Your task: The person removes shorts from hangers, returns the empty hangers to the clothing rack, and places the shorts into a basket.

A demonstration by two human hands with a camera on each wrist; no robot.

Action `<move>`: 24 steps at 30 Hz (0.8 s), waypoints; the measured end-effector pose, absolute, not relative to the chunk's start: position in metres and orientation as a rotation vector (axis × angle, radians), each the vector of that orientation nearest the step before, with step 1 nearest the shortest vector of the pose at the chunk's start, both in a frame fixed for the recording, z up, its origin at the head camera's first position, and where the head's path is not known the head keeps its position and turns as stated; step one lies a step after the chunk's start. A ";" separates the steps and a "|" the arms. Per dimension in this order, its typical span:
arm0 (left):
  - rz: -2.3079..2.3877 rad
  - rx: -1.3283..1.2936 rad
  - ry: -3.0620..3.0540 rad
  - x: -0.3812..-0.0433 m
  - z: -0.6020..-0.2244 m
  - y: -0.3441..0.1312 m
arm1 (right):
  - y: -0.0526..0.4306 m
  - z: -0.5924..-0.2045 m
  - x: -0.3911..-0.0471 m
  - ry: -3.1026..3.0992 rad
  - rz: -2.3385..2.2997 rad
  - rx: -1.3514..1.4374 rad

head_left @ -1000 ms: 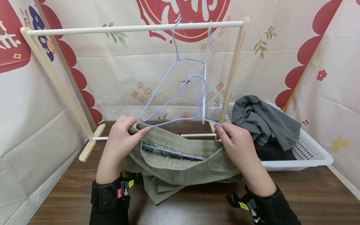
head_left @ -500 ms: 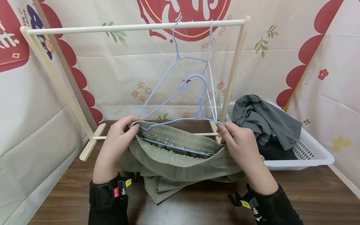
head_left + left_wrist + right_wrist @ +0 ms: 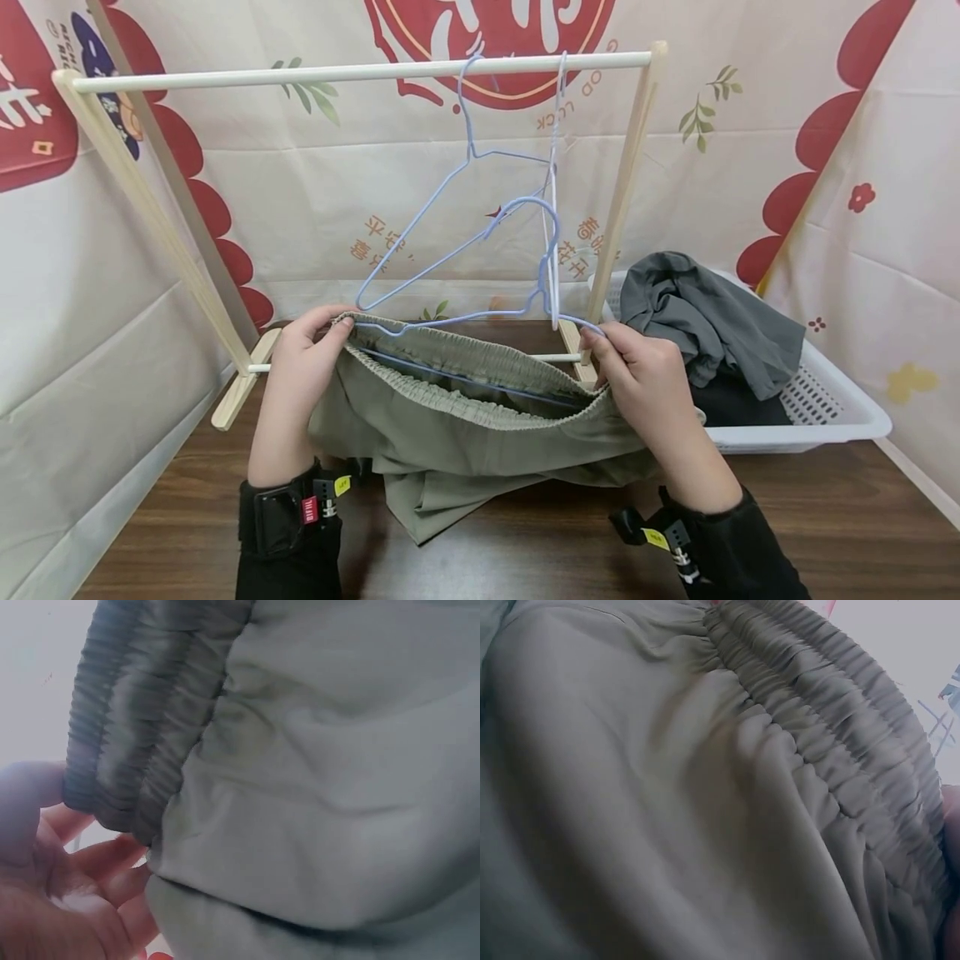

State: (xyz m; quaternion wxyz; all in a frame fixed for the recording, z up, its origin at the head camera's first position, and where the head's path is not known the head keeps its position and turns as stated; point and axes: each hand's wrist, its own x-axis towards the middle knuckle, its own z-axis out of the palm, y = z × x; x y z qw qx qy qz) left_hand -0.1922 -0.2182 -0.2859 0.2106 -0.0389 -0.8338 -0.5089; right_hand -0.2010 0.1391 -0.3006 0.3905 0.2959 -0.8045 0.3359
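Observation:
Olive-green elastic-waist pants (image 3: 480, 450) spread between my hands over the table, waistband gaping upward. A blue clothes hanger (image 3: 465, 315) sits in the waist opening, its lower bar inside and its hook standing above. My left hand (image 3: 303, 367) pinches the left end of the waistband, where the hanger's left shoulder tucks in. At the other side my right hand (image 3: 641, 375) pinches the hanger's right shoulder end, right beside the waistband. Gathered elastic (image 3: 142, 727) runs up from the left fingers in the left wrist view. The right wrist view mostly shows pants fabric (image 3: 667, 787).
Beyond the pants stands a wooden rack with a white top rail (image 3: 300, 77). From it hang another blue hanger (image 3: 420, 218) and a white one (image 3: 553, 242). At the right, a white basket (image 3: 832, 432) holds a grey garment (image 3: 705, 321) and something black.
My left hand has moved left and slightly up, stretching the waistband wider. The hanger's left shoulder now reaches the waistband's left end; the hook has shifted slightly right. The white hanging hanger has swung.

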 end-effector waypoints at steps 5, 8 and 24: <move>-1.503 -0.130 -2.238 -0.193 -0.285 -0.216 | 0.140 -0.299 -0.201 -2.075 0.920 0.695; -1.537 -0.146 -2.207 -0.193 -0.286 -0.217 | 0.140 -0.298 -0.201 -2.080 0.931 0.689; -1.975 -0.450 -2.025 -0.195 -0.295 -0.230 | 0.141 -0.298 -0.202 -2.038 0.886 0.681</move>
